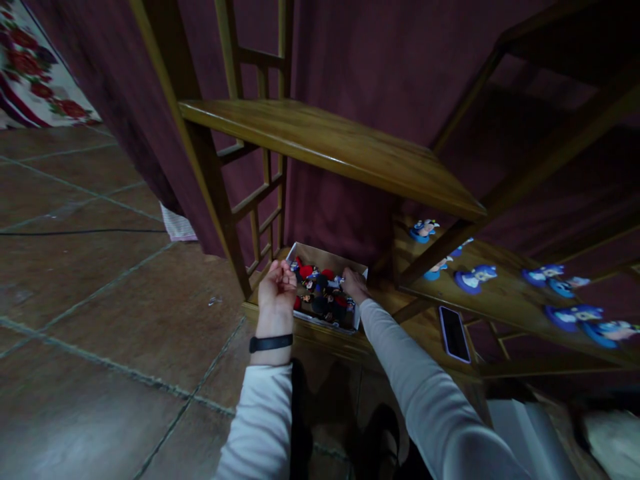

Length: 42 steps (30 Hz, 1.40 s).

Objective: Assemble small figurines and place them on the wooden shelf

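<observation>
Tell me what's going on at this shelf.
A box of small figures, mostly red and black, sits on the low wooden shelf. The right hand reaches into its right side, among the figures; whether it grips one is hard to tell. The left hand is by the box's left edge, palm up, fingers loosely curled, with nothing visible in it. Off to the right, blue-based figures stand on another board, and a phone lies nearer.
</observation>
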Each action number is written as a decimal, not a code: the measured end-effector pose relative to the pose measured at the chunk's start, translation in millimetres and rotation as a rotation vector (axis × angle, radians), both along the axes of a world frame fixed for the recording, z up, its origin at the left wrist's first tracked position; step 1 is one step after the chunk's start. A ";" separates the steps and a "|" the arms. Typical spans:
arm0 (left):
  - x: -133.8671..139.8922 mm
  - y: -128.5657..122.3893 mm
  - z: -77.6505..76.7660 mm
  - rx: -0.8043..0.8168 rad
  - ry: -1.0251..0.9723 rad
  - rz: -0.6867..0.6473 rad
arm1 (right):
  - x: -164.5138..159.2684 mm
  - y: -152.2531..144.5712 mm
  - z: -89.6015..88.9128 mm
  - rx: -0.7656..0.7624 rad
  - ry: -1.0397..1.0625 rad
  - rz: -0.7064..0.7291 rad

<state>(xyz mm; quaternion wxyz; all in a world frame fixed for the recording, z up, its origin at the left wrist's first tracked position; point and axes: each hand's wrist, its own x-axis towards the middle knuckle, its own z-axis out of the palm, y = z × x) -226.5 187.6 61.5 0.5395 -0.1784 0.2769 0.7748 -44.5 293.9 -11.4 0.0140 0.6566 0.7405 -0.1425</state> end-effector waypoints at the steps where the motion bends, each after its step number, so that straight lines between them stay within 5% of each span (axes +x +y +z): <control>1: 0.4 0.2 0.3 0.001 0.000 -0.003 | 0.0 0.1 1.1 0.013 0.049 -0.017; 5: 2.4 -0.1 2.2 -0.005 -0.005 -0.013 | -1.5 -1.9 3.4 -0.008 0.513 -0.146; 8: 3.4 -0.9 2.8 -0.006 -0.013 -0.020 | -3.1 -7.4 3.0 -0.188 0.987 -0.232; 11: 2.3 -1.4 1.6 -0.002 -0.020 -0.019 | -7.7 -13.5 0.4 -0.325 1.183 -0.250; 14: -0.6 -1.2 -0.5 0.013 -0.012 -0.007 | -19.9 -18.4 -5.2 -0.322 1.057 -0.178; 19: -3.0 0.2 -1.3 0.017 -0.013 0.006 | -47.5 -23.2 -9.8 -0.175 0.441 0.128; 23: -3.3 0.3 -0.8 0.030 -0.029 -0.015 | -49.3 -18.1 -3.1 -0.013 0.148 0.200; 30: -8.1 -0.8 -1.0 0.044 -0.042 -0.005 | -30.2 -0.1 6.6 -0.032 0.189 -0.057; 36: -8.4 0.3 -2.5 0.045 -0.060 -0.018 | -48.5 -15.0 3.4 -0.053 0.204 0.233; 42: -13.8 -0.7 -4.9 0.059 -0.069 -0.012 | -43.7 -20.6 -2.2 0.005 0.052 0.277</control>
